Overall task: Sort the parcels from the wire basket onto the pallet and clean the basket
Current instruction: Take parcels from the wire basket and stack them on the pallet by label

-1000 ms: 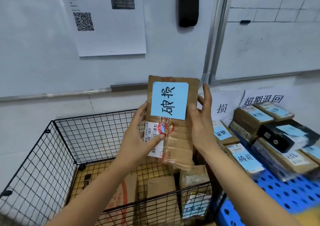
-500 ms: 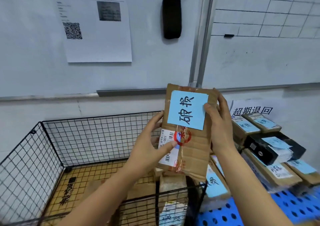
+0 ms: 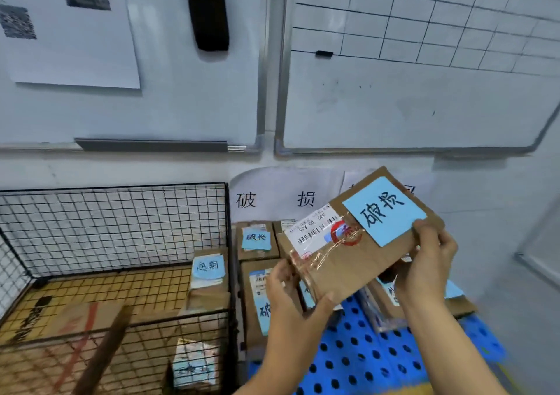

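Space over the blue perforated plastic pallet (image 3: pixel 363 358) is open at the near side, where bare blue surface shows between the two forearms. Further back, brown cardboard parcels with blue notes (image 3: pixel 257 240) are packed against the wall, beneath a white paper sign with black characters (image 3: pixel 272 197). More parcels lie under the right wrist. The left edge of this row sits just beside the right wall of the black wire basket (image 3: pixel 121 222). Inside the basket a small brown parcel with a blue note (image 3: pixel 209 276) leans in the far right corner, and flat cardboard lies on its floor.

The flat brown cardboard parcel with a blue handwritten note (image 3: pixel 357 261) is held in the air above the pallet's stacked parcels, well clear of the basket. It is tilted, with the left end lower and nearer and the right end raised towards the wall. The left hand (image 3: pixel 288 294) grips the lower left corner, fingers curled around the edge and underneath. The right hand (image 3: pixel 430 261) grips the right end, thumb on the top face by the blue note and the other fingers wrapped below.
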